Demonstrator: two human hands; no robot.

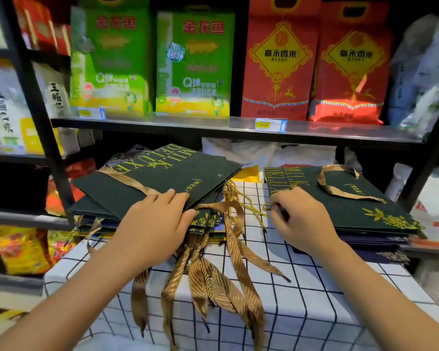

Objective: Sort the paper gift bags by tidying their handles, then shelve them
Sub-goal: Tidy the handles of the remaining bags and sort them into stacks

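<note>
Two bare forearms reach in from the near edge over a white cloth with a dark grid [314,312]. Gold striped ribbon handles [213,274] spill toward the camera off the near edge of the left pile of dark green paper bags [137,191], which lies flat on the cloth, fanned and askew. The top bag of that pile reads "MILK DELUXE" in gold, upside down from here. To the right, apart from it, sits a neater pile of the same bags [352,206], also printed "MILK DELUXE", with a gold leaf pattern at its near right corner and one ribbon handle [340,183] looped across its top face.

The left hand [157,224] lies palm down on the near edge of the left pile, fingers fairly straight and pressing on the top bag, thumb at the corner where the ribbons leave. The right hand [299,219] is curled at the near left corner of the right pile, its fingertips pinching a thin twisted gold cord [251,206] that trails left between the piles.

Beyond, a metal shelf [188,122] carries green rice bags [193,64] and red rice bags [279,59] with Chinese lettering; a yellow price tag [270,125] reads "45.00".
</note>
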